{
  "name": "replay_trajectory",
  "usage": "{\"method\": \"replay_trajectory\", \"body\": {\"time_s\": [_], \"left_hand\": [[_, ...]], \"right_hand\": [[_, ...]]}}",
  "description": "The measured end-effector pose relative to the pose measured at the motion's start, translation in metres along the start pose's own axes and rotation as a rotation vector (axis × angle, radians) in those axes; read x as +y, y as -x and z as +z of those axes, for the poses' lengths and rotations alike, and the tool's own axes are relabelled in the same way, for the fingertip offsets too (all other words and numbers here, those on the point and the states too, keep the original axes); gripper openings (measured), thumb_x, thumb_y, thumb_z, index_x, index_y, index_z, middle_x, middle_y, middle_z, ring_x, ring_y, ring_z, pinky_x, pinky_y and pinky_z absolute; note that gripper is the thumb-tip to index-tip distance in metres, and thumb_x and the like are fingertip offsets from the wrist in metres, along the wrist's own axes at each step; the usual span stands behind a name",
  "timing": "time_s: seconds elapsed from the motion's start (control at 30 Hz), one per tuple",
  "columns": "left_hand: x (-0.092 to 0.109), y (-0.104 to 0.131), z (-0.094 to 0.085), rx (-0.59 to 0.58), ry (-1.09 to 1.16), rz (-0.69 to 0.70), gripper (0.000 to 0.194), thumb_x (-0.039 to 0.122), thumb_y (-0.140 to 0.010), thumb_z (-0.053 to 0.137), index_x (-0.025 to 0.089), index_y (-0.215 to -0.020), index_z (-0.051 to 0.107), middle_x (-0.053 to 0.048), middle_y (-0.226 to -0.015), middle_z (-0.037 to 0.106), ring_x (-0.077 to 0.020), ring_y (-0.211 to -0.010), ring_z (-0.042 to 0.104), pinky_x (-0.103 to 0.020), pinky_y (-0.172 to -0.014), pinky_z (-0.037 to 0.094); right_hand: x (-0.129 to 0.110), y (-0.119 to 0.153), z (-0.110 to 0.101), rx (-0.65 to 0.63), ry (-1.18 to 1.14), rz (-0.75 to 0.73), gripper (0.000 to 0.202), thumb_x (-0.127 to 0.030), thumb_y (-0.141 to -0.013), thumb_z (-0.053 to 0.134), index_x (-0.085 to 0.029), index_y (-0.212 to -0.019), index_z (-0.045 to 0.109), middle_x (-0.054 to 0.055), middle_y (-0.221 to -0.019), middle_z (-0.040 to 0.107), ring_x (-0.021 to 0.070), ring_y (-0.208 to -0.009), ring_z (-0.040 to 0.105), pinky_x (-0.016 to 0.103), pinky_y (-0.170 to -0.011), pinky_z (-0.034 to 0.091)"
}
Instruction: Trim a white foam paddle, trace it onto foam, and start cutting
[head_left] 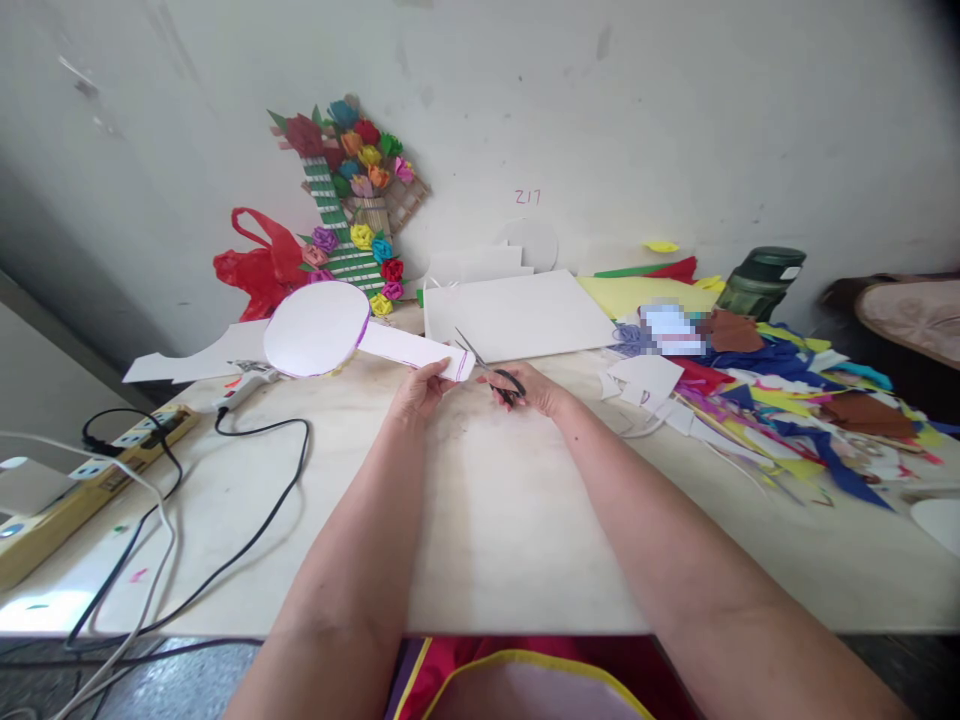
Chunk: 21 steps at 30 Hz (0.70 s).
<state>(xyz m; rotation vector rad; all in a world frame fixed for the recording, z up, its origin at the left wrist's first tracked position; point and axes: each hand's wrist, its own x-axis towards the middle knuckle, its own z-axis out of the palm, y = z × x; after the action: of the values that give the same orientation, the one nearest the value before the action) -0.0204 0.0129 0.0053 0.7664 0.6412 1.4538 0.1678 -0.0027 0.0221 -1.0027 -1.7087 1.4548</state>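
My left hand (pixel 424 388) grips the handle end of a white paddle-shaped cutout (pixel 319 328), a round piece with a long strip, held above the table. Purple lines mark its edge and cross the strip near my fingers. In my right hand (pixel 531 388) are black-handled scissors (pixel 507 384), my fingers around the loops. Their blades point up and left, right at the strip's marked end, and look parted. Whether the blades touch the strip I cannot tell. Behind my hands lies a large white sheet (pixel 517 315).
Coloured scraps (pixel 810 400) cover the table's right side, near a green bottle (pixel 757 280). Paper flowers (pixel 360 160) and a red plastic bag (pixel 259 262) stand against the wall. At left are a power strip (pixel 112 475) and loose cables (pixel 259 540).
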Motion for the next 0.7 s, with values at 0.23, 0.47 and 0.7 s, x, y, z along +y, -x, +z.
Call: {"method": "replay_trajectory", "body": {"time_s": [0.23,0.47,0.7], "left_hand": [[0.001,0.000,0.001,0.014,-0.005,0.004,0.037,0.002,-0.063,0.059,0.013,-0.098,0.059,-0.005,-0.081,0.067,-0.0162,-0.065,0.063,-0.022,-0.048,0.054],[0.000,-0.001,-0.002,0.005,-0.020,0.016,0.032,0.002,-0.062,0.059,0.012,-0.093,0.060,-0.005,-0.083,0.066,-0.0167,-0.067,0.063,-0.024,-0.050,0.054],[0.002,-0.001,-0.003,0.009,-0.022,0.016,0.034,0.002,-0.063,0.059,0.012,-0.095,0.060,-0.004,-0.082,0.066,-0.0156,-0.066,0.063,-0.023,-0.051,0.054]], "right_hand": [[-0.004,0.002,0.002,-0.001,0.014,0.015,0.033,-0.039,-0.071,0.055,-0.009,-0.084,0.059,-0.003,-0.046,0.051,0.0054,-0.035,0.042,0.018,-0.033,0.029],[0.005,-0.002,-0.003,-0.019,0.029,-0.024,0.041,-0.047,-0.068,0.057,-0.009,-0.085,0.060,-0.004,-0.047,0.049,0.0056,-0.037,0.042,0.019,-0.037,0.031],[0.013,-0.007,-0.004,0.001,0.008,-0.082,0.040,-0.047,-0.065,0.060,-0.009,-0.078,0.063,-0.005,-0.044,0.045,0.0047,-0.035,0.036,0.020,-0.035,0.030]]}}
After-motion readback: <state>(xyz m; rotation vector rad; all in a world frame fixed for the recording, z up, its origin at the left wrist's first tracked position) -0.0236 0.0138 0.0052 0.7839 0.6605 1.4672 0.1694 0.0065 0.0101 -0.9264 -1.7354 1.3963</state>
